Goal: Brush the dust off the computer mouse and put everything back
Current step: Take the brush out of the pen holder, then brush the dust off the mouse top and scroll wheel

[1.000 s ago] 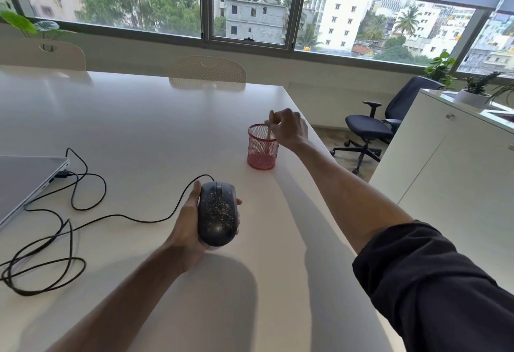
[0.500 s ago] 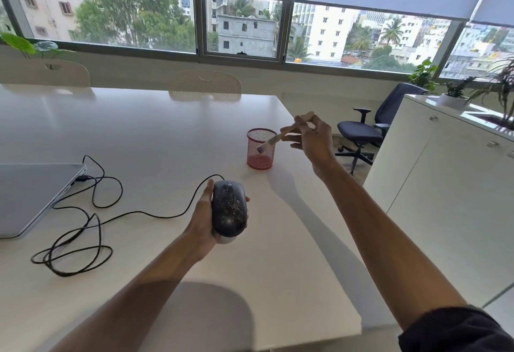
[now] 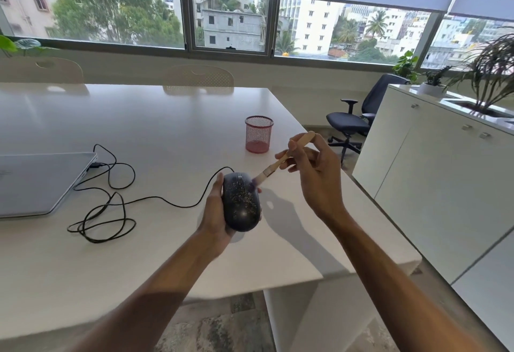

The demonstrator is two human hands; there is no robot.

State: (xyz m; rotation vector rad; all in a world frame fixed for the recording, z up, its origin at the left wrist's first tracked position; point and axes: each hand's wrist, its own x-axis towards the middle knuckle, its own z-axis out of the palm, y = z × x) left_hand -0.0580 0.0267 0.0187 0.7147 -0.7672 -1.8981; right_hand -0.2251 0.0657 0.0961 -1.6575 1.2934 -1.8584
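The left hand (image 3: pixel 215 219) cradles the computer mouse (image 3: pixel 241 203) from underneath and along its left flank, its grip closed snugly around the body and tilting the dusty top face up towards the person, which I'd say is so the speckled grime is easy to see and reach. The mouse is lifted just clear of the table (image 3: pixel 139 135) near its front right corner, and pale flecks are scattered across most of its back. Just up and to the right of that grip, the right hand (image 3: pixel 314 173) pinches a small wooden-handled brush (image 3: pixel 283 158) between thumb and fingers, much as one holds a pen; the grip is narrow and closed on the handle, with the bristles angled down-left and touching, or almost touching, the front right edge of the mouse near its buttons. That slant looks chosen to flick dust off sideways; the sweeping seems barely begun. From the nose of the mouse, the black cable (image 3: pixel 116 201) trails off to the left of the holding hand in loose loops, ending at the closed laptop (image 3: pixel 39 182). Beyond the brush hand stands the red mesh pen cup (image 3: pixel 258 135), upright and apparently empty, presumably where the brush belongs afterwards.
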